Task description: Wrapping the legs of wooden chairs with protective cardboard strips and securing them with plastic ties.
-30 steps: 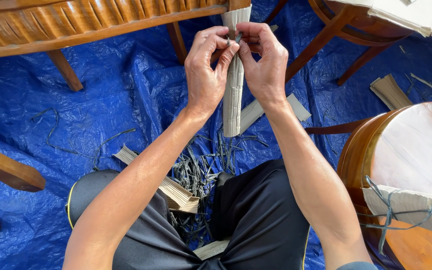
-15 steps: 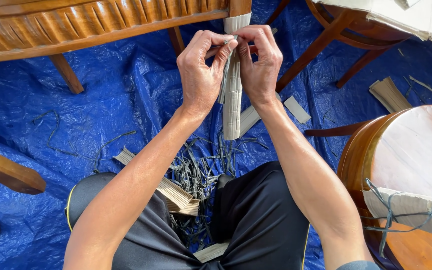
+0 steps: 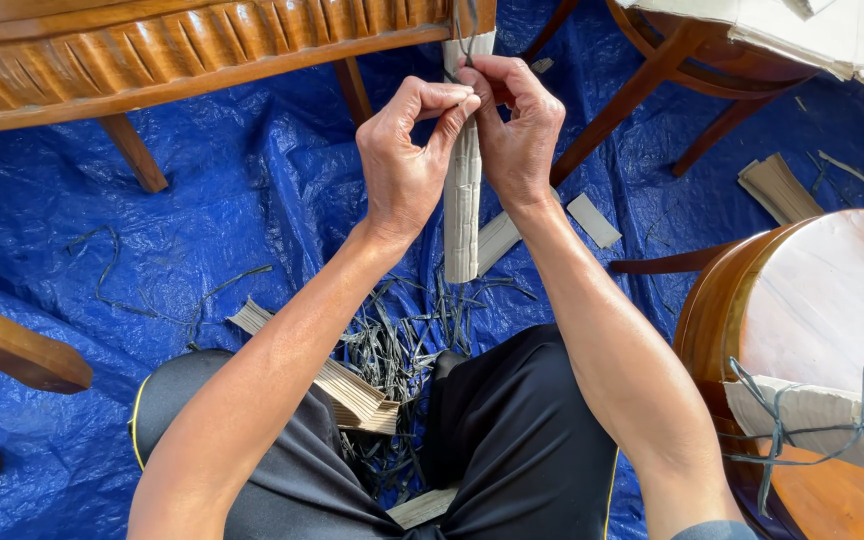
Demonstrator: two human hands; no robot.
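Observation:
A wooden furniture leg wrapped in pale corrugated cardboard [image 3: 463, 205] stands in front of me. Both my hands are up at its top end. My left hand [image 3: 404, 160] pinches a thin dark grey plastic strap [image 3: 464, 30] against the cardboard with thumb and forefinger. My right hand [image 3: 517, 125] pinches the same strap from the other side. The strap ends run up past my fingers toward the carved wooden rail [image 3: 182, 55].
A blue tarpaulin [image 3: 212, 190] covers the floor. Cut strap pieces [image 3: 402, 340] and folded cardboard [image 3: 347, 385] lie by my knees. A round wooden table top [image 3: 822, 300] with a strapped cardboard piece [image 3: 822, 415] sits right. Chair legs [image 3: 642, 85] stand behind, more cardboard [image 3: 777, 185] beyond.
My hands have shifted slightly on the strap at the top of the wrapped leg; the strap ends now stick up above my fingers. The view has drifted a little.

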